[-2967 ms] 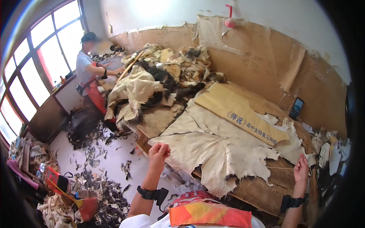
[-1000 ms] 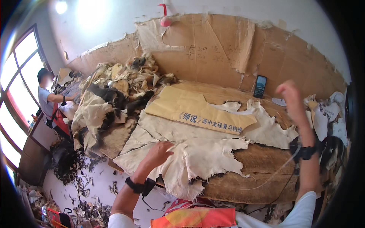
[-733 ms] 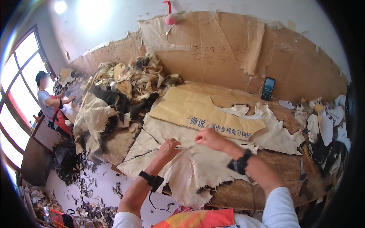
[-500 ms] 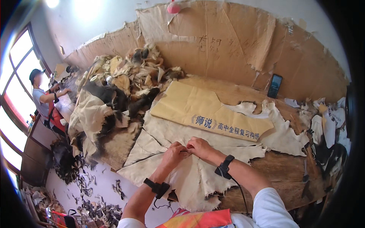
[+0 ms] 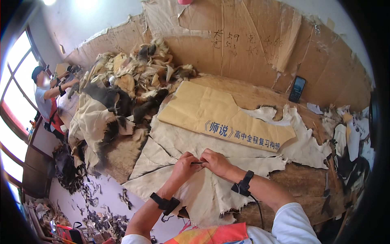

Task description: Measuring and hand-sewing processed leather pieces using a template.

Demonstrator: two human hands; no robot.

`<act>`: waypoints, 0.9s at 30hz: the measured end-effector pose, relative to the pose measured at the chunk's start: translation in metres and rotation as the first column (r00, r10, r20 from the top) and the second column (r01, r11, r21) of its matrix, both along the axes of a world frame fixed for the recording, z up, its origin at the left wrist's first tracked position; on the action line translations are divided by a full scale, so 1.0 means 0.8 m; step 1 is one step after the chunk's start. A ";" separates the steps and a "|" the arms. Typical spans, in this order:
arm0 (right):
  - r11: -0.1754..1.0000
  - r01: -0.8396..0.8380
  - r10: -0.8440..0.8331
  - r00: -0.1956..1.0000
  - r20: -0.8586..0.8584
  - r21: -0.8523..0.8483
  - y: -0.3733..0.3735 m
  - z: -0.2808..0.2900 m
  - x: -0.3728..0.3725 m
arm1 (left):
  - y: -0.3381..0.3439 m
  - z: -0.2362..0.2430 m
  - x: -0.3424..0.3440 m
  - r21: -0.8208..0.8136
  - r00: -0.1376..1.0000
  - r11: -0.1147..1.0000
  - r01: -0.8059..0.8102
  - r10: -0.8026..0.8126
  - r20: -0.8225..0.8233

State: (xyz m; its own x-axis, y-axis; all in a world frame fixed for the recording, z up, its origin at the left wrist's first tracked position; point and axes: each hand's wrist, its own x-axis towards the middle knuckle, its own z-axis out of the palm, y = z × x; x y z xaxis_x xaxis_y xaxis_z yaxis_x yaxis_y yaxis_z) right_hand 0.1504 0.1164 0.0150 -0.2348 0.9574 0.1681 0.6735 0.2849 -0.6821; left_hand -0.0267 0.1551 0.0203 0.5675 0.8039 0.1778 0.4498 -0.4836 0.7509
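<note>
A pale cream hide with ragged edges and several slits lies on the wooden bench. At a slit in its middle my left hand and my right hand are closed, fingertips nearly meeting, pinched on a thin dark edge or strip there that is too small to make out clearly. A yellow paper pattern with printed characters lies across the hide's back part, beyond my hands.
A high heap of fur and hide scraps covers the bench's left. A phone leans on the cardboard backing. Scraps crowd the right end. A co-worker stands at the far left. Dark offcuts litter the floor.
Both my hands have come in from apart to meet at the middle of the hide and closed there. They have held that spot for the last half second. The view has swung rightward.
</note>
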 end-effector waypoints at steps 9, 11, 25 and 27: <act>0.989 -0.014 0.012 1.000 0.015 0.148 0.004 -0.007 -0.002 | 0.003 -0.015 0.004 0.141 0.999 0.990 0.011 -0.006 -0.032; 0.987 0.001 -0.007 0.999 0.033 0.164 0.007 -0.016 -0.002 | 0.004 -0.019 0.005 0.152 0.999 0.988 0.003 0.005 -0.051; 0.998 0.050 -0.049 0.999 -0.013 0.033 0.003 -0.007 0.000 | 0.006 -0.014 0.008 0.021 0.998 0.999 -0.042 0.043 -0.053; 0.998 0.044 -0.043 0.999 -0.015 0.046 0.002 -0.006 0.000 | 0.004 -0.008 0.009 0.022 0.996 0.999 -0.038 0.040 -0.078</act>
State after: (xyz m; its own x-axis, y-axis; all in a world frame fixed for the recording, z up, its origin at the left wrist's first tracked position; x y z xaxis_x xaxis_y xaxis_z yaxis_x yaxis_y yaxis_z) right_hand 0.1504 0.1181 0.0100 -0.1905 0.9578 0.2153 0.6765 0.2870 -0.6782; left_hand -0.0194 0.1587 0.0137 0.5485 0.8225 0.1504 0.5261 -0.4793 0.7025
